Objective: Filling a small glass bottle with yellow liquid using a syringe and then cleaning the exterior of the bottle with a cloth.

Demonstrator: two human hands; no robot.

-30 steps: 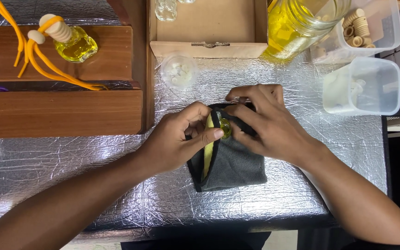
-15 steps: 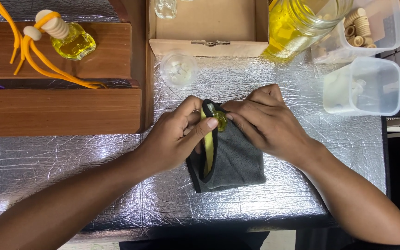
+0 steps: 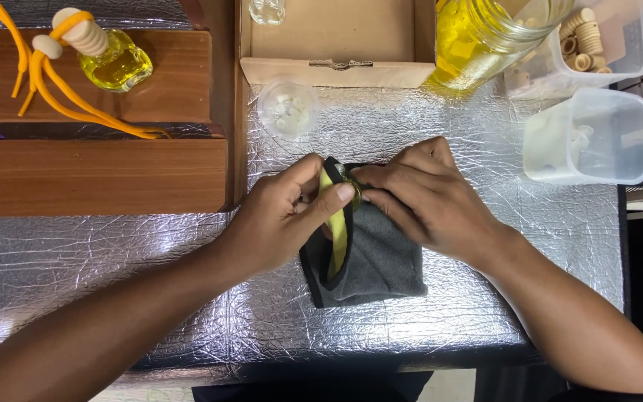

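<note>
Head view: both hands meet over a dark grey pouch (image 3: 381,260) with a yellow lining, which lies on the foil-covered bench (image 3: 485,313) near its middle. The left hand (image 3: 280,219) pinches the pouch's open edge between thumb and forefinger, showing the yellow inside. The right hand (image 3: 429,197) is curled over the pouch's top, its fingertips closed on a small yellowish object (image 3: 351,192) at the mouth; most of that object is hidden, so its kind cannot be told.

Behind the hands, a small clear round cup (image 3: 286,108) stands on the foil with a few pale bits in it. An open cardboard box (image 3: 336,45) sits beyond it, with a small clear glass bottle (image 3: 267,10) at its far edge. To the right of the box, a large glass jar (image 3: 489,33) holds yellow liquid. Further right, a clear plastic tub (image 3: 608,37) holds light wooden rings, and a second frosted tub (image 3: 589,138) nearer the hands holds a few white pieces.

On the left, a wooden stand (image 3: 91,160) carries a small bottle of yellow liquid (image 3: 113,63) with a ribbed wooden cap and an orange cord (image 3: 76,112).
</note>
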